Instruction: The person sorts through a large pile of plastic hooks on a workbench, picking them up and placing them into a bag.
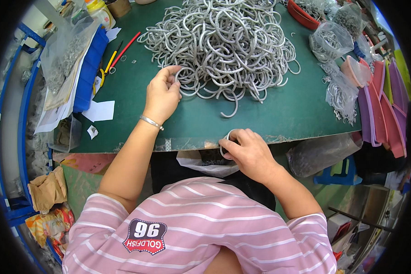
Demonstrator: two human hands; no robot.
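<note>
A large heap of silver-grey, C-shaped, rope-textured bangles lies on the green tabletop. At its left edge is my left hand, fingers bent and closed on a bangle of the heap; its fingertips are partly hidden. My right hand is at the table's front edge with a curved bangle pinched between thumb and fingers. Below that hand, on my lap, a white bag gapes, with dark grey contents inside. A single bangle lies at the heap's near edge.
Yellow-handled pliers and a red stick lie left of the heap, near a blue tray and white paper. On the right are clear bags of metal parts, a red bowl and pink and purple bins.
</note>
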